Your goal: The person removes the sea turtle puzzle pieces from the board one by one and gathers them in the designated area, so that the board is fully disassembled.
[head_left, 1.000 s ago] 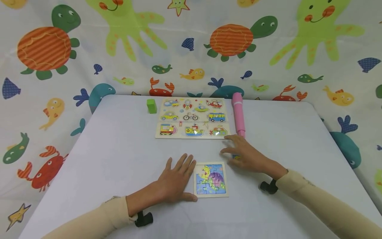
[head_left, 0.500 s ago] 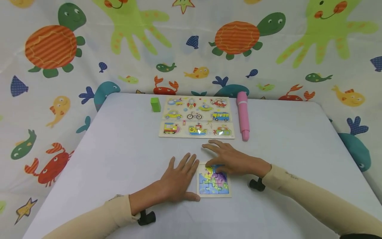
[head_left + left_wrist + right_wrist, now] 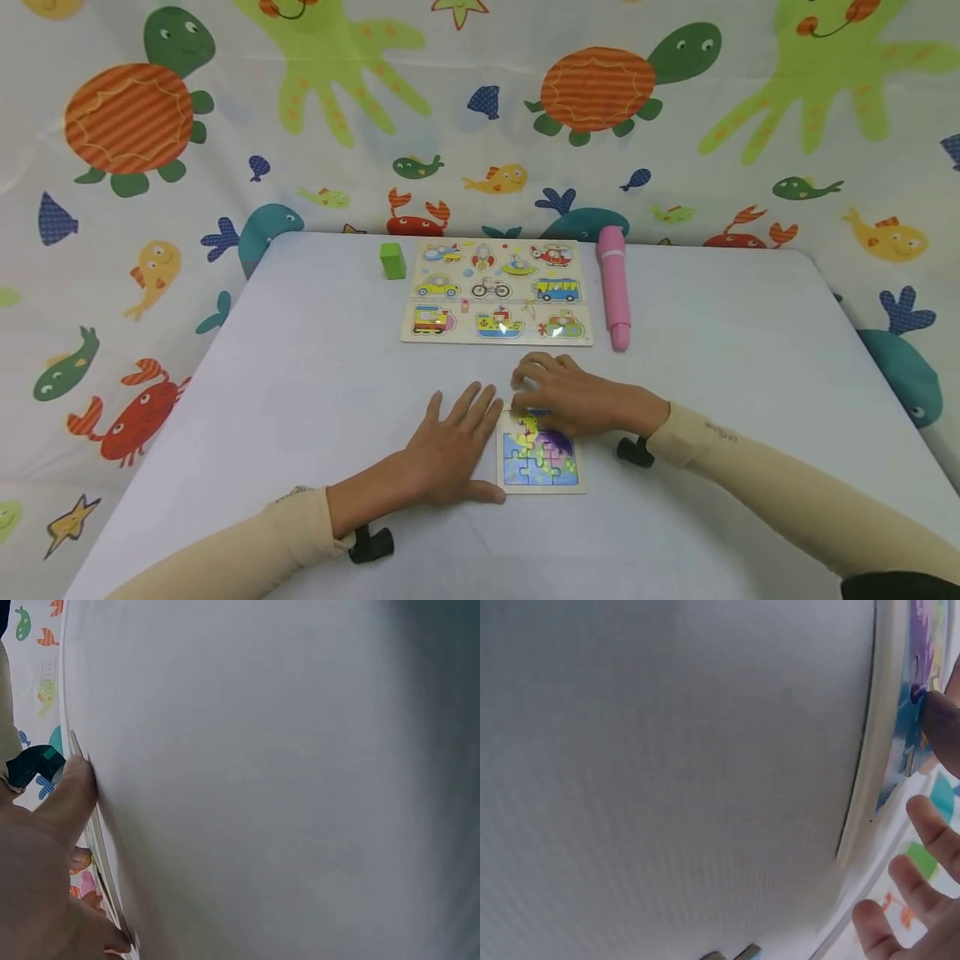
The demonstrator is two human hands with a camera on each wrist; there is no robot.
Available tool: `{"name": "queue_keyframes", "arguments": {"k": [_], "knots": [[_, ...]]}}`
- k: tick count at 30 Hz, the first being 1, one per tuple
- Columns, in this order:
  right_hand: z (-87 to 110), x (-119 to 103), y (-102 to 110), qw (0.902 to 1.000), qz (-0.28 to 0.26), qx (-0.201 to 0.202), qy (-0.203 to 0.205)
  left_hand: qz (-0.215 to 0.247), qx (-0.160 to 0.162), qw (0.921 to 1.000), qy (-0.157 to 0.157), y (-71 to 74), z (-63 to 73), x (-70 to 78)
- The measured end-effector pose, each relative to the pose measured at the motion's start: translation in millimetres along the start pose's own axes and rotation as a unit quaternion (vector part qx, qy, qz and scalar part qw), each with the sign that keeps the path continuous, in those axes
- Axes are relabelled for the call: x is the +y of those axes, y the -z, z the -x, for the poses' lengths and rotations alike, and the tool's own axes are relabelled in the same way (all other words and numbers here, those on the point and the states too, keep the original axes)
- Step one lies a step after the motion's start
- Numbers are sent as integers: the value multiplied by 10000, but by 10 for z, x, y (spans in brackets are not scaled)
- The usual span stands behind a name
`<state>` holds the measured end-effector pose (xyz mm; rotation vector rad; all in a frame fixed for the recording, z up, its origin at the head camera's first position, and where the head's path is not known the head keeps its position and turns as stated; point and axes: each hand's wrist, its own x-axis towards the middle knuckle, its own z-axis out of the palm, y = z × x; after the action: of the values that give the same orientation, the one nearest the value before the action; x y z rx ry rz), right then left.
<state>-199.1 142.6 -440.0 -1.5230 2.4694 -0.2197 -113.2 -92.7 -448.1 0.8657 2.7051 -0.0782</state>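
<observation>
A small square jigsaw puzzle [image 3: 542, 467] with a wooden frame lies on the white table, its picture blue, yellow and purple. Beside its left edge, my left hand [image 3: 452, 454] rests with spread fingers. The thumb [image 3: 71, 795] reaches the frame's side in the left wrist view. My right hand [image 3: 573, 396] is over the top edge of the puzzle, fingers bent. Its thumb [image 3: 943, 727] and index finger are at the upper part of the picture and seem to pinch a jigsaw piece [image 3: 909, 761], mostly hidden by the hand.
Behind the hands lies a vehicle picture board [image 3: 495, 292]. A green block [image 3: 392, 262] stands left of it, a thick pink pen-shaped thing [image 3: 615, 292] lies right. A small wooden edge [image 3: 748, 952], kind unclear, shows low in the right wrist view. A sea-animal cloth hangs behind.
My right hand has moved left from beside the puzzle to over its top edge, and its fingers have bent more. The left hand has stayed in place. The head view has shifted slightly.
</observation>
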Motion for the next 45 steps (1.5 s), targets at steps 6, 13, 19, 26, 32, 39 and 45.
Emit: {"name": "queue_keyframes", "arguments": {"k": [6, 13, 19, 26, 32, 39, 45], "knots": [[41, -5, 11, 9998, -155, 110, 98, 2, -61, 10000, 23, 6, -10, 14], [104, 15, -2, 9926, -1200, 97, 138, 24, -95, 9999, 61, 7, -18, 33], [229, 93, 95, 9689, -2428, 377, -301, 77, -109, 9999, 103, -3, -27, 51], [749, 464, 307, 9493, -2786, 587, -1332, 127, -61, 9999, 96, 9, -13, 50], [1031, 709, 334, 9468, -2802, -3, -1583, 264, -14, 9996, 135, 21, 20, 41], [1064, 770, 262, 9491, -2714, -192, -1585, 289, 49, 9995, 123, 16, 25, 37], [1046, 778, 222, 9547, -2339, -145, -1836, 232, 51, 9997, 89, 22, 2, 37]]}}
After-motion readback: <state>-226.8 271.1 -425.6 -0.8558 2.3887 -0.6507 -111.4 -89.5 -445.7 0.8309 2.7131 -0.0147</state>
